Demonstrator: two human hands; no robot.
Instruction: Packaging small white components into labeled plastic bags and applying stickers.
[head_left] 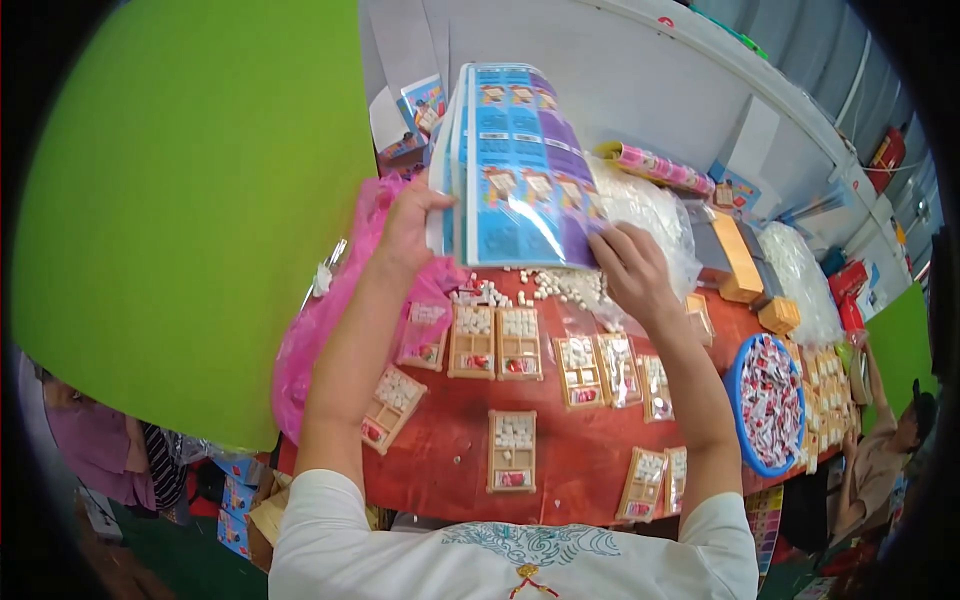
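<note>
My left hand (408, 218) grips the left edge of a stack of glossy printed sheets (525, 170), blue and purple with small repeated pictures. At the lower right corner of the stack my right hand (634, 265) has its fingers curled over the edge. The sheets are raised above the far part of the red table (430, 485), their left edges fanned apart. Loose white cubes (565, 285) lie beyond and below them. Nearer to me sit several wooden trays, among them a tray (513, 458) with white cubes and a small red packet.
A pink plastic bag (300, 340) spreads along the left, beside a large green panel (180, 200). To the right stand a blue basket (738, 425) of small wrapped packets and orange blocks (738, 262). Clear plastic bags (655, 225) lie behind. A co-worker (890, 455) is at the far right.
</note>
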